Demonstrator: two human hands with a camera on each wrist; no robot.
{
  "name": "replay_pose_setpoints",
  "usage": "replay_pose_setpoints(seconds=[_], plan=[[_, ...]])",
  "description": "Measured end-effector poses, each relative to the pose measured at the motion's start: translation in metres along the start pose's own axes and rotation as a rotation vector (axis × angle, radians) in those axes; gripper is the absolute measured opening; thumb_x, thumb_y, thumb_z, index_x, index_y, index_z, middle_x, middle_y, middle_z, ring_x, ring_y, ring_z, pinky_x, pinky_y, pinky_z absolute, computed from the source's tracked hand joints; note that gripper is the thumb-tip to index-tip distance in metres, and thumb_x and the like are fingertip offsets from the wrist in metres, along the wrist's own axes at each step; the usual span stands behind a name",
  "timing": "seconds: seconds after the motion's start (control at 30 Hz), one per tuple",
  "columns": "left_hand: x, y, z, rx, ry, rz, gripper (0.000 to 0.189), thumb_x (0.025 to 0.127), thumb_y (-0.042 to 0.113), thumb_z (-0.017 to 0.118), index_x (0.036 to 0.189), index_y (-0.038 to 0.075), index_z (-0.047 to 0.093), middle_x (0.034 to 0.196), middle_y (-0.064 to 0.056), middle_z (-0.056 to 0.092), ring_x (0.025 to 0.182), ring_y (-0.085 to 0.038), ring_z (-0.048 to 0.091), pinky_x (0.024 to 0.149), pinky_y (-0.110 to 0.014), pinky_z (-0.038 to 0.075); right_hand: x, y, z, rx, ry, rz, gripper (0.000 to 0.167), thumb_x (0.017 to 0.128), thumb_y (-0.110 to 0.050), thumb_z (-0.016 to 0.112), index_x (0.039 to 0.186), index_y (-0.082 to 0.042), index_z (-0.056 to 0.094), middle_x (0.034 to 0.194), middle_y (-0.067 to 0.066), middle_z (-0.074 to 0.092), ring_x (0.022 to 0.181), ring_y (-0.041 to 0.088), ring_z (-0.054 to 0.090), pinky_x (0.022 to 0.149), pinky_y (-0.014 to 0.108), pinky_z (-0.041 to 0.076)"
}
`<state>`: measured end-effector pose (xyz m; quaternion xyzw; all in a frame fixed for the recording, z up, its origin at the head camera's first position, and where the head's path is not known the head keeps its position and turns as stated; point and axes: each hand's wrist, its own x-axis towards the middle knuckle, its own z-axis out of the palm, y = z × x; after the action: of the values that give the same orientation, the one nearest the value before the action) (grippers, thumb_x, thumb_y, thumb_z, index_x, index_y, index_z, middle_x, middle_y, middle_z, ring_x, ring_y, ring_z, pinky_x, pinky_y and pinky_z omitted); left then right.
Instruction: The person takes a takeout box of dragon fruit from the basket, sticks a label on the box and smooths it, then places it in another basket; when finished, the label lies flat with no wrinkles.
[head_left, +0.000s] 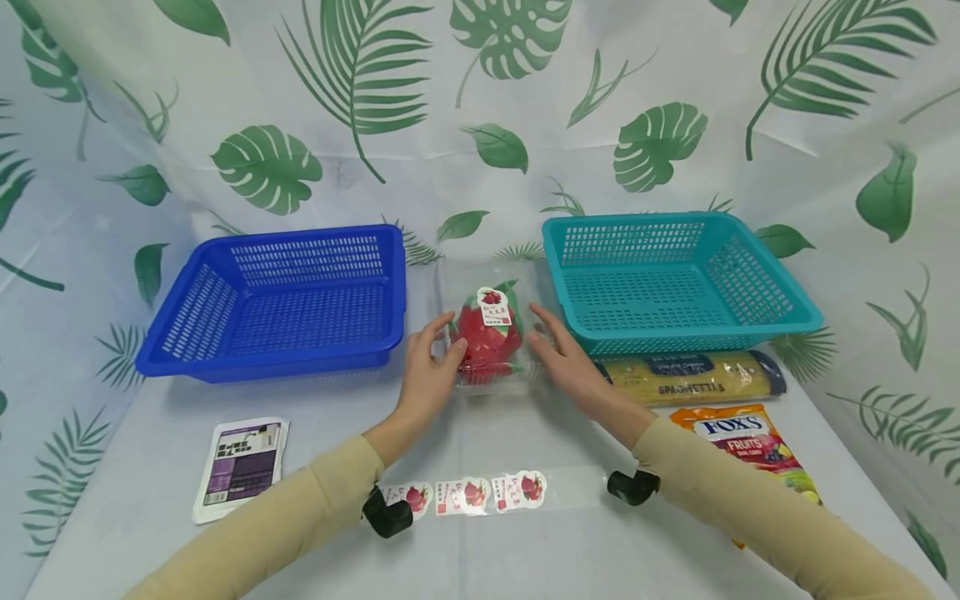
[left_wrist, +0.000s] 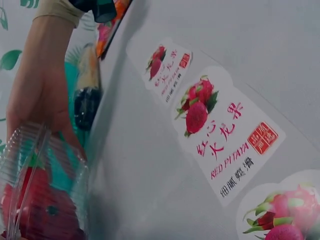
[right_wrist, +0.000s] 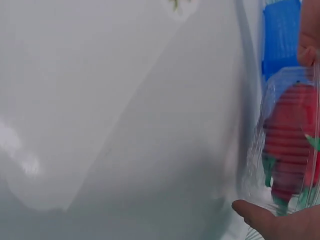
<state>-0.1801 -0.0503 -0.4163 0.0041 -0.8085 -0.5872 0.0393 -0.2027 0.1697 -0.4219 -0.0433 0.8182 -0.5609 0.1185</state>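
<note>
A clear plastic clamshell box (head_left: 510, 377) sits between both hands, with a red dragon fruit (head_left: 480, 343) with green tips inside. On its top is a white label (head_left: 495, 308) printed with fruit and red writing. My left hand (head_left: 426, 375) holds the box at its left side, thumb over the front left edge. At the opposite side is my right hand (head_left: 573, 367), its fingers extended along the wall. The right wrist view shows the right thumb (right_wrist: 255, 214) stretched out beside the box. A strip of matching stickers (head_left: 487, 493) lies nearer me.
A blue basket (head_left: 292, 363) stands at the back left and a teal basket (head_left: 690, 337) at the back right. In front of the teal one lie a spaghetti pack (head_left: 697, 379) and an orange candy bag (head_left: 750, 442). A white packet (head_left: 242, 462) with a purple label lies at left.
</note>
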Motion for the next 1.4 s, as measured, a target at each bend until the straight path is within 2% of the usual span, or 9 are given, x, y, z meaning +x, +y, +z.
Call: replay_pose_setpoints(seconds=[0.17, 0.37, 0.6, 0.67, 0.9, 1.23, 1.4], plan=[[-0.005, 0.007, -0.002, -0.005, 0.02, 0.01, 0.045, 0.098, 0.025, 0.057, 0.142, 0.025, 0.049, 0.136, -0.012, 0.042, 0.094, -0.023, 0.043, 0.074, -0.033, 0.037, -0.005, -0.004, 0.003, 0.082, 0.016, -0.008, 0.054, 0.105, -0.04, 0.041, 0.155, -0.039, 0.021, 0.162, 0.009, 0.015, 0.148, 0.033, 0.012, 0.107, 0.065, 0.028], [-0.009, 0.012, -0.004, -0.007, 0.038, 0.035, 0.045, 0.097, 0.025, 0.057, 0.142, 0.025, 0.05, 0.138, -0.012, 0.041, 0.097, -0.023, 0.043, 0.076, -0.033, 0.036, -0.009, -0.008, 0.002, 0.098, 0.034, -0.026, 0.053, 0.104, -0.038, 0.044, 0.154, -0.039, 0.025, 0.162, 0.005, 0.016, 0.147, 0.03, 0.014, 0.106, 0.065, 0.029], [-0.01, 0.015, -0.006, -0.025, 0.08, 0.059, 0.044, 0.097, 0.024, 0.058, 0.14, 0.027, 0.052, 0.132, -0.008, 0.043, 0.084, -0.02, 0.04, 0.07, -0.032, 0.035, -0.01, -0.014, 0.003, 0.152, 0.022, -0.032, 0.052, 0.105, -0.035, 0.044, 0.154, -0.037, 0.027, 0.161, 0.008, 0.016, 0.141, 0.033, 0.032, 0.105, 0.064, 0.031], [-0.01, 0.016, -0.007, -0.029, 0.093, 0.078, 0.043, 0.097, 0.024, 0.058, 0.14, 0.027, 0.052, 0.129, -0.007, 0.044, 0.079, -0.02, 0.039, 0.067, -0.032, 0.034, -0.011, -0.017, 0.002, 0.14, 0.028, -0.036, 0.051, 0.105, -0.036, 0.044, 0.153, -0.038, 0.028, 0.161, 0.008, 0.017, 0.141, 0.032, 0.033, 0.105, 0.064, 0.032], [-0.007, 0.026, -0.011, -0.031, 0.11, 0.139, 0.043, 0.097, 0.025, 0.058, 0.14, 0.027, 0.052, 0.122, -0.005, 0.046, 0.077, -0.02, 0.038, 0.064, -0.031, 0.034, -0.013, -0.032, -0.006, 0.121, 0.05, -0.07, 0.051, 0.104, -0.04, 0.045, 0.152, -0.042, 0.029, 0.162, 0.002, 0.014, 0.139, 0.031, 0.037, 0.105, 0.06, 0.034], [-0.001, 0.041, -0.015, -0.025, 0.079, 0.175, 0.045, 0.098, 0.033, 0.059, 0.141, 0.031, 0.051, 0.109, -0.005, 0.044, 0.074, -0.02, 0.039, 0.058, -0.029, 0.035, -0.014, -0.049, -0.018, 0.155, 0.069, -0.098, 0.05, 0.105, -0.036, 0.044, 0.153, -0.039, 0.029, 0.16, 0.005, 0.018, 0.138, 0.029, 0.038, 0.104, 0.056, 0.039], [0.002, 0.045, -0.018, -0.045, 0.047, 0.16, 0.046, 0.098, 0.032, 0.059, 0.143, 0.029, 0.049, 0.115, -0.005, 0.043, 0.075, -0.019, 0.038, 0.058, -0.029, 0.034, -0.013, -0.053, -0.021, 0.153, 0.079, -0.075, 0.05, 0.104, -0.039, 0.044, 0.153, -0.039, 0.03, 0.159, 0.006, 0.022, 0.138, 0.028, 0.039, 0.104, 0.058, 0.037]])
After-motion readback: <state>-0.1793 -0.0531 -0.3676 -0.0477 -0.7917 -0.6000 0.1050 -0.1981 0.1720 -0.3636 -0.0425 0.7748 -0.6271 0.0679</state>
